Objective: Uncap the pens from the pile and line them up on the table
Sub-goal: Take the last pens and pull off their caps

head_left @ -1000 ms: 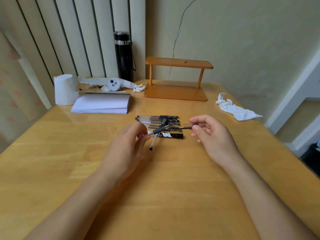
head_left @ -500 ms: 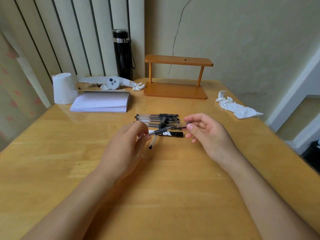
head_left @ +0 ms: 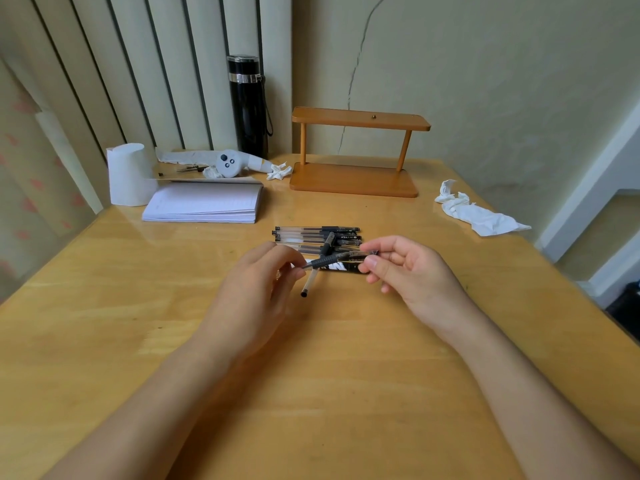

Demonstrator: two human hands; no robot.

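Both hands meet over the middle of the wooden surface (head_left: 104, 341), just in front of the pile of pens (head_left: 317, 235). The left hand (head_left: 256, 289) pinches the near end of a pen (head_left: 323, 262) between thumb and fingertips; the pen's dark grip section shows just past those fingertips, and the shaft runs toward 3 o'clock, tilted slightly up. The right hand (head_left: 412, 271) closes thumb and forefinger on the cap (head_left: 362, 255) at the pen's far end, its other fingers loosely curled. Whether the cap is seated on the pen or just apart from it cannot be told.

The pile lies at 12 o'clock from the hands, several clear-barrelled pens side by side, running from 9 to 3 o'clock, with one dark pen lying crosswise on top. A black pen box (head_left: 341, 267) sits right under the held pen, between the two hands. A loose pen (head_left: 309, 284) slants from the pile toward 6 o'clock, ending beside the left fingertips.

At 11 o'clock lie a notepad (head_left: 204, 202) and a paper roll (head_left: 130, 174). A black flask (head_left: 247, 105) stands further back. A wooden stand (head_left: 356, 154) sits at 12 o'clock and a crumpled tissue (head_left: 478, 213) at 2 o'clock.
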